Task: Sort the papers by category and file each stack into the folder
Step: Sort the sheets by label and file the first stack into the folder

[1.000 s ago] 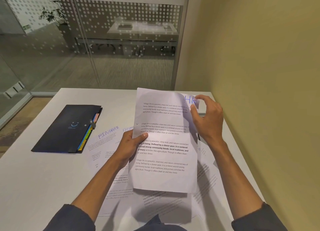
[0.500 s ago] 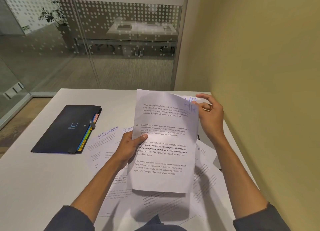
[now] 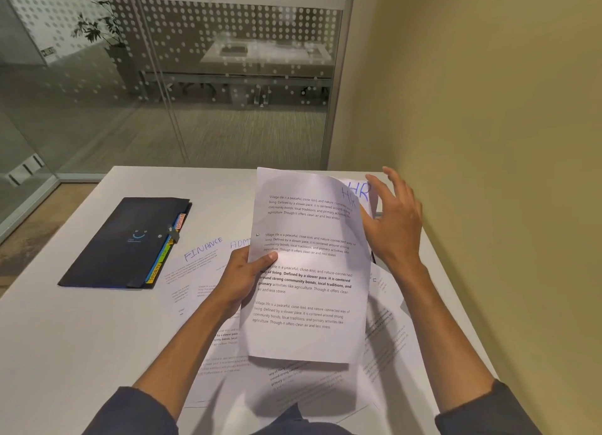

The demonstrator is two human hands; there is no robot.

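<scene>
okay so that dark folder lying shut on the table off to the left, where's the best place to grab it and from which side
Probably by the long right edge of the folder, beside the coloured tabs, coming in from the right. It lies flat and closed, that edge faces the person and is bare, and the elastic closure sits there too. The left hand grips the HR sheets; the right hand looks freer.

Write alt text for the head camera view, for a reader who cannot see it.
A person's left hand grips a stack of sheets marked HR above a white table strewn with papers; the right hand hovers open beside it. A closed dark folder lies to the left.
</scene>
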